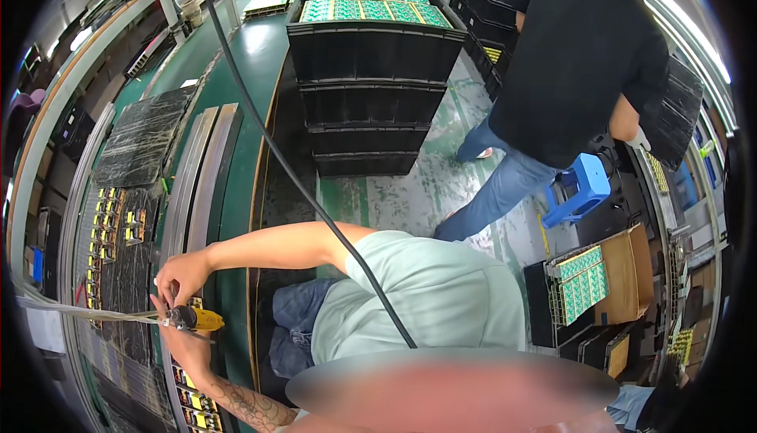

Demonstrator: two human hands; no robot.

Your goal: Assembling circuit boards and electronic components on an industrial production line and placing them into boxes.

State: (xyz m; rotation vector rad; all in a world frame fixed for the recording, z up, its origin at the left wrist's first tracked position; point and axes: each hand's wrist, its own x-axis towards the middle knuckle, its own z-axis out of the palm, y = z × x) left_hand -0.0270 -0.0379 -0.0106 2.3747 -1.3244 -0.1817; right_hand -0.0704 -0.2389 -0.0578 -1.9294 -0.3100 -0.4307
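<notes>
Both arms reach to the left side of the picture, over a workbench line. My right hand, the upper one, has thumb and fingertips pressed together in a pinch; whatever lies between them is too small to make out. Just below it is my left hand, at the end of a tattooed forearm. A yellow device with a dark metal end covers part of its fingers, and thin wires run to that end from the left. I cannot tell whether the left hand grips the device. Circuit boards with yellow parts sit on the rail beneath the left forearm.
Along the line lie more small boards and a dark scuffed sheet. Stacked black crates hold green circuit boards. A person in black stands near a blue stool. An open carton is at right. A black cable crosses the view.
</notes>
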